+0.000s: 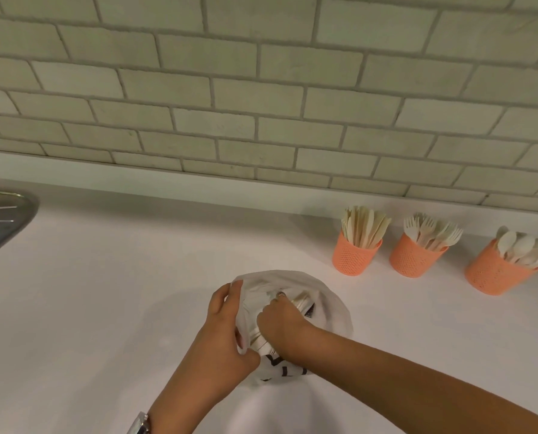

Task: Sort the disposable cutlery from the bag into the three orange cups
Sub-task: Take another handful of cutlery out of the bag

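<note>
Your left hand [227,333] pinches the near-left rim of one white bag [333,305], fingers curled over the thin film. Your right hand [280,324] reaches into the bag's mouth, fingers closed round a bundle of pale cutlery [299,300]; the pieces overlap too much to count.

The bag stands on the white counter [105,292], front centre, mouth up and crumpled, with black print on its near side.

Three orange cups, perforated and upright, stand in a row at the right, near the tiled wall [261,89] and well apart from the bag:
- the left cup [353,256] holds knives [366,227];
- the middle cup [413,260] holds forks [430,231];
- the right cup [493,274] holds spoons [521,245].

Each cup is packed too tightly for a count.

One watch [141,424] sits on your left wrist. One corner of a steel sink [1,220] shows at the far left edge.
</note>
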